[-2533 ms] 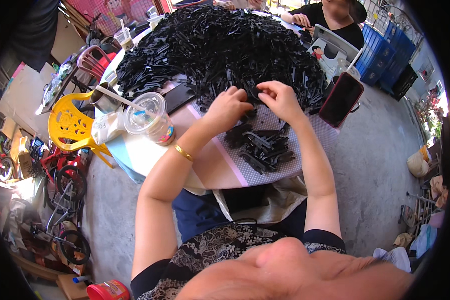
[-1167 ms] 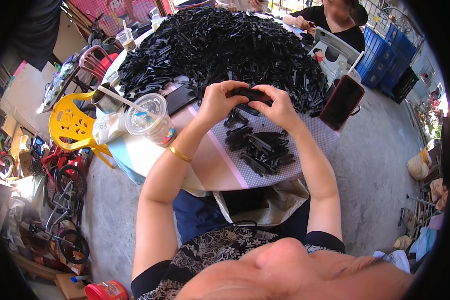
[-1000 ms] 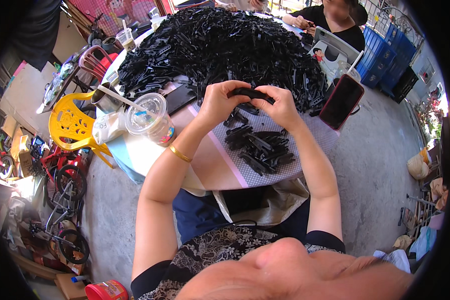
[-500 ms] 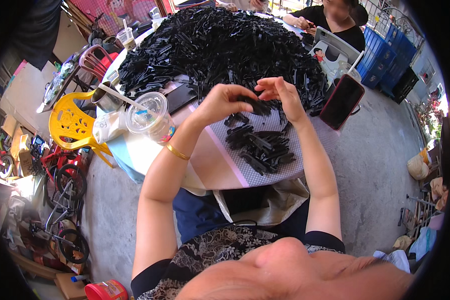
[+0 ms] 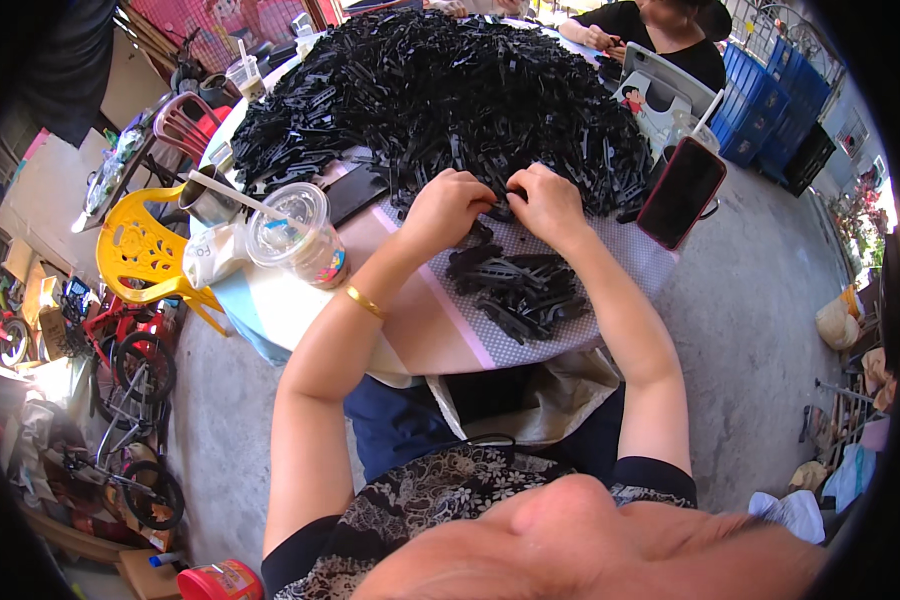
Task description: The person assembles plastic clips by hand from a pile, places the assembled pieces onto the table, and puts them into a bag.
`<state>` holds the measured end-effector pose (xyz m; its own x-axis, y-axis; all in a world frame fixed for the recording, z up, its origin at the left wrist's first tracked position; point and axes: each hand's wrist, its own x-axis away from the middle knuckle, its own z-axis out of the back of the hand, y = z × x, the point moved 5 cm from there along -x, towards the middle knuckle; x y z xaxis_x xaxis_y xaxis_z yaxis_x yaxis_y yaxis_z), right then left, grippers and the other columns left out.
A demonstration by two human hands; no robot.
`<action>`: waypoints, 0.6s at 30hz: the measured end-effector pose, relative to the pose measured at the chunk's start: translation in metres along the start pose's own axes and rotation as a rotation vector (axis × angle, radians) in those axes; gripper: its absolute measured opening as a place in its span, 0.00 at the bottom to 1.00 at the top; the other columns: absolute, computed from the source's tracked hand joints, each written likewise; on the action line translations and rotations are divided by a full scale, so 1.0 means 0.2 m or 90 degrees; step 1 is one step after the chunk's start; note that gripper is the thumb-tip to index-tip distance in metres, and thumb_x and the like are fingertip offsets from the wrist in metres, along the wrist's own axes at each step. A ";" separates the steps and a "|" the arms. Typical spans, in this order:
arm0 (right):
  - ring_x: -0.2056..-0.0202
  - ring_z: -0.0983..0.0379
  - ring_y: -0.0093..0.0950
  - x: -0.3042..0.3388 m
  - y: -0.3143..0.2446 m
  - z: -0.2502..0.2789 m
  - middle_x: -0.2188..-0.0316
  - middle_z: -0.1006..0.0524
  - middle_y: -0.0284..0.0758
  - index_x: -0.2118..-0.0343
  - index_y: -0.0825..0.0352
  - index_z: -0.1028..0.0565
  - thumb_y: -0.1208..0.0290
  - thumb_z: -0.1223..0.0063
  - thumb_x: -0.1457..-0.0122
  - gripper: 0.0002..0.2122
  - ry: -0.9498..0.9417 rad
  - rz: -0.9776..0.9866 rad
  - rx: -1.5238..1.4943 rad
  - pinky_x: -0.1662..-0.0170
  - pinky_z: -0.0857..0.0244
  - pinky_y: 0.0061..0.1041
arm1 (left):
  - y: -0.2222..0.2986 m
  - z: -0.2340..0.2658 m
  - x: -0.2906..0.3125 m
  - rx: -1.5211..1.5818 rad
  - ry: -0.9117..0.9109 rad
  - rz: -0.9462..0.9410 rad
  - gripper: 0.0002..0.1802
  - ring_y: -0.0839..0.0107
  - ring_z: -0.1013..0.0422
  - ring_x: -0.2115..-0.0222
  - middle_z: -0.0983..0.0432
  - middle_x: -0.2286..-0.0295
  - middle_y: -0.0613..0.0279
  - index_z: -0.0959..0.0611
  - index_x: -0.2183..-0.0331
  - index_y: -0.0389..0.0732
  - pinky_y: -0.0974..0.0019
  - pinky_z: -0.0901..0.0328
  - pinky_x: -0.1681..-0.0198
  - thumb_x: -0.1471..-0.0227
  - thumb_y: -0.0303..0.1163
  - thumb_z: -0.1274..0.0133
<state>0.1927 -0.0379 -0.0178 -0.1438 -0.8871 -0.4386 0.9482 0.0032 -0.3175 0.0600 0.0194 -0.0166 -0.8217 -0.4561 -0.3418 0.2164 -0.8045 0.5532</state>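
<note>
A large heap of slim black plastic pieces (image 5: 440,100) covers most of the table. At its near edge my left hand (image 5: 452,208) is closed, its thumb and fingers pinched on a black plastic piece that shows only in part. Close beside it, with fingertips facing the left hand, my right hand (image 5: 547,205) is also closed on a black plastic piece, mostly hidden by the fingers. Nearer to me, below both hands, lies a smaller pile of the same black pieces (image 5: 520,292) on the dotted tablecloth (image 5: 590,345).
Left of my arm stand a clear plastic cup with a straw (image 5: 295,240), a metal mug (image 5: 208,195) and a flat dark box (image 5: 355,193). A phone (image 5: 681,193) leans upright at the right. Across the table another person's hands (image 5: 600,42) work. A yellow chair (image 5: 135,240) is at the left.
My left hand held a small bunch of black pieces while my right hand was open above it. Now both hands are lower and closed, their fingertips near each other at the heap.
</note>
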 end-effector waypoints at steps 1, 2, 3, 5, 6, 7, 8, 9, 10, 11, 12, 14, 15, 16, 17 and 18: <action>0.69 0.28 0.36 0.00 0.00 0.01 0.72 0.27 0.35 0.71 0.62 0.24 0.65 0.44 0.53 0.08 -0.001 -0.001 -0.001 0.66 0.33 0.32 | 0.04 0.01 0.01 -0.214 0.088 -0.075 0.10 0.68 0.32 0.67 0.27 0.70 0.63 0.18 0.69 0.43 0.65 0.35 0.62 0.60 0.27 0.44; 0.68 0.28 0.35 0.00 0.01 0.03 0.71 0.27 0.36 0.72 0.62 0.25 0.65 0.44 0.53 0.08 0.026 -0.019 0.014 0.66 0.33 0.32 | 0.03 0.00 0.00 -0.209 0.098 -0.059 0.12 0.63 0.34 0.66 0.30 0.70 0.63 0.18 0.70 0.45 0.63 0.35 0.61 0.64 0.26 0.44; 0.67 0.29 0.35 0.00 0.02 0.05 0.70 0.28 0.36 0.72 0.63 0.25 0.65 0.43 0.54 0.08 0.053 -0.036 0.029 0.65 0.33 0.32 | 0.03 -0.02 0.00 -0.209 0.097 -0.057 0.12 0.63 0.34 0.66 0.30 0.70 0.63 0.18 0.70 0.45 0.63 0.35 0.61 0.64 0.26 0.44; 0.65 0.30 0.35 0.01 0.05 0.08 0.69 0.28 0.36 0.73 0.63 0.25 0.66 0.42 0.55 0.08 0.061 -0.037 0.065 0.64 0.33 0.32 | 0.06 -0.02 -0.02 -0.280 0.102 -0.070 0.12 0.64 0.33 0.66 0.31 0.69 0.63 0.18 0.69 0.46 0.64 0.35 0.62 0.63 0.27 0.45; 0.64 0.30 0.35 0.02 0.06 0.07 0.68 0.28 0.37 0.73 0.63 0.25 0.66 0.42 0.55 0.08 0.034 -0.036 0.113 0.63 0.33 0.32 | 0.05 -0.03 -0.02 -0.278 0.101 -0.068 0.12 0.64 0.33 0.66 0.31 0.69 0.63 0.18 0.69 0.46 0.64 0.35 0.62 0.63 0.27 0.45; 0.63 0.30 0.35 0.02 0.06 0.07 0.68 0.28 0.37 0.73 0.63 0.25 0.67 0.42 0.55 0.08 0.006 -0.035 0.160 0.63 0.33 0.32 | 0.07 -0.05 -0.03 -0.311 0.076 -0.127 0.12 0.65 0.34 0.66 0.31 0.70 0.63 0.18 0.70 0.47 0.64 0.36 0.63 0.64 0.27 0.45; 0.62 0.31 0.35 0.02 0.05 0.07 0.68 0.27 0.37 0.74 0.62 0.25 0.68 0.42 0.56 0.07 0.003 -0.023 0.169 0.62 0.33 0.31 | 0.09 -0.08 -0.02 -0.344 0.052 -0.186 0.12 0.65 0.34 0.67 0.32 0.70 0.63 0.18 0.70 0.48 0.65 0.36 0.64 0.64 0.28 0.46; 0.62 0.31 0.35 0.02 0.04 0.07 0.68 0.27 0.37 0.74 0.62 0.25 0.68 0.42 0.56 0.07 0.001 -0.024 0.169 0.62 0.33 0.31 | 0.09 -0.08 -0.02 -0.342 0.051 -0.185 0.12 0.65 0.34 0.67 0.32 0.70 0.63 0.18 0.70 0.48 0.65 0.36 0.64 0.64 0.28 0.46; 0.62 0.31 0.35 0.02 0.03 0.08 0.69 0.27 0.37 0.74 0.63 0.25 0.68 0.42 0.56 0.07 0.010 -0.009 0.152 0.62 0.33 0.31 | 0.08 -0.09 -0.03 -0.355 0.031 -0.164 0.11 0.66 0.34 0.67 0.32 0.69 0.63 0.18 0.71 0.48 0.65 0.36 0.64 0.64 0.28 0.46; 0.62 0.31 0.35 0.02 0.02 0.08 0.70 0.27 0.37 0.74 0.63 0.25 0.69 0.43 0.55 0.06 0.020 0.007 0.136 0.62 0.33 0.31 | 0.08 -0.09 -0.03 -0.369 0.012 -0.143 0.11 0.66 0.35 0.66 0.33 0.69 0.63 0.19 0.71 0.48 0.65 0.37 0.64 0.64 0.28 0.46; 0.62 0.31 0.35 0.01 0.02 0.09 0.70 0.27 0.37 0.74 0.63 0.25 0.69 0.43 0.55 0.06 0.019 0.006 0.136 0.62 0.33 0.31 | 0.08 -0.09 -0.04 -0.367 0.011 -0.143 0.11 0.66 0.35 0.66 0.33 0.69 0.63 0.19 0.71 0.48 0.65 0.37 0.64 0.64 0.28 0.46; 0.62 0.31 0.35 0.00 0.05 0.09 0.70 0.27 0.37 0.75 0.63 0.25 0.71 0.45 0.54 0.04 -0.017 -0.056 0.071 0.62 0.33 0.32 | 0.09 -0.08 -0.03 -0.353 0.037 -0.131 0.08 0.65 0.36 0.64 0.34 0.68 0.63 0.20 0.73 0.47 0.64 0.38 0.63 0.64 0.29 0.46; 0.62 0.31 0.35 0.00 0.06 0.09 0.70 0.27 0.37 0.75 0.63 0.25 0.71 0.45 0.54 0.04 -0.018 -0.055 0.071 0.62 0.33 0.32 | 0.08 -0.08 -0.03 -0.353 0.038 -0.129 0.08 0.65 0.36 0.64 0.34 0.68 0.63 0.20 0.73 0.47 0.64 0.38 0.63 0.64 0.29 0.46; 0.63 0.31 0.34 0.00 0.07 0.08 0.71 0.27 0.36 0.75 0.63 0.25 0.72 0.46 0.54 0.04 0.004 -0.043 0.100 0.62 0.33 0.32 | 0.08 -0.08 -0.03 -0.337 0.036 -0.138 0.08 0.65 0.37 0.62 0.34 0.66 0.64 0.20 0.74 0.47 0.64 0.39 0.62 0.64 0.28 0.46; 0.63 0.30 0.34 0.00 0.08 0.08 0.71 0.27 0.36 0.75 0.63 0.24 0.72 0.47 0.53 0.03 0.025 -0.032 0.129 0.62 0.33 0.32 | 0.08 -0.08 -0.03 -0.322 0.034 -0.147 0.08 0.65 0.38 0.61 0.34 0.65 0.64 0.20 0.74 0.46 0.65 0.40 0.61 0.64 0.28 0.47; 0.63 0.30 0.34 0.00 0.09 0.08 0.71 0.27 0.36 0.75 0.63 0.24 0.72 0.47 0.53 0.03 0.025 -0.031 0.129 0.62 0.33 0.32 | 0.08 -0.08 -0.03 -0.322 0.035 -0.147 0.08 0.65 0.38 0.61 0.34 0.65 0.64 0.20 0.74 0.46 0.65 0.40 0.61 0.64 0.28 0.47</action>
<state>0.2135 -0.0457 -0.0107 -0.1976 -0.8652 -0.4609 0.9770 -0.1352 -0.1651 0.0766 0.0033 -0.0187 -0.8517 -0.2553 -0.4577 0.2717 -0.9619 0.0310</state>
